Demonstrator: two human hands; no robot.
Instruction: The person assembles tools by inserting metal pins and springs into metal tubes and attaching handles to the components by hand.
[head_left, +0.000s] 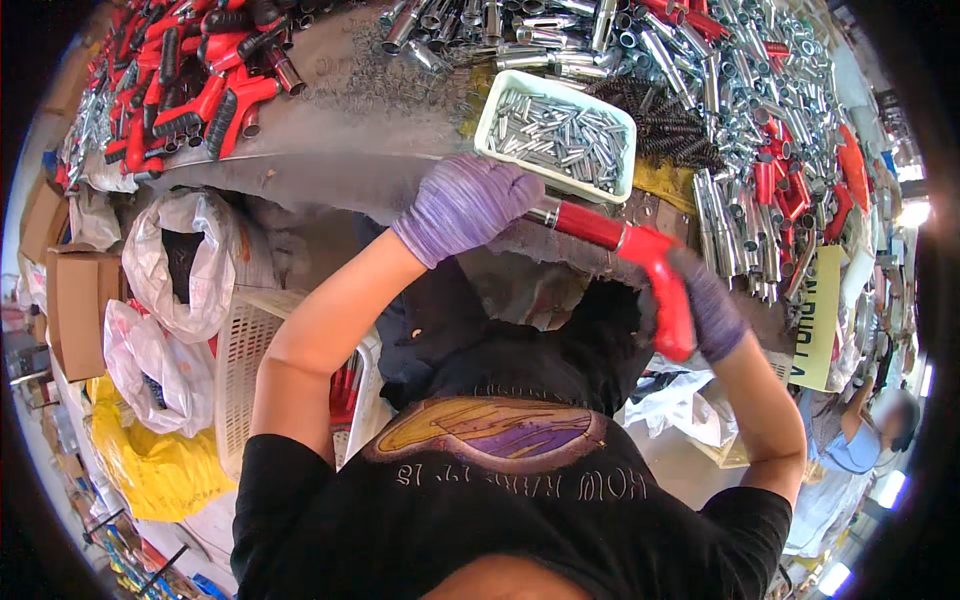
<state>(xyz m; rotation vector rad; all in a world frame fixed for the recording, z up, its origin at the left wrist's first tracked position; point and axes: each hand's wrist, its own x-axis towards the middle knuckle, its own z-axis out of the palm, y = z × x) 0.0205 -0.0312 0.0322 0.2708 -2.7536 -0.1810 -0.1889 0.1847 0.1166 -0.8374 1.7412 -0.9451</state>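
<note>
Both my hands wear purple knit gloves and hold one red pistol-grip tool (592, 224) across the table's near edge. My left hand (465, 208) is closed around the metal tube end, which its fingers mostly cover. Slightly smeared by motion, my right hand (708, 308) wraps the bent handle, which points down toward me. Just beyond the tool stands a pale tray (628, 172) filled with small silver pins (560, 135). Dark coil springs (665, 120) lie heaped against the tray's right side.
Red handles with black grips (215, 85) pile up at the far left. Metal tubes (715, 225) and red parts crowd the right. White sacks (180, 265), a yellow bag (155, 460) and a plastic crate (245, 370) stand at lower left. Another person (855, 440) is at far right.
</note>
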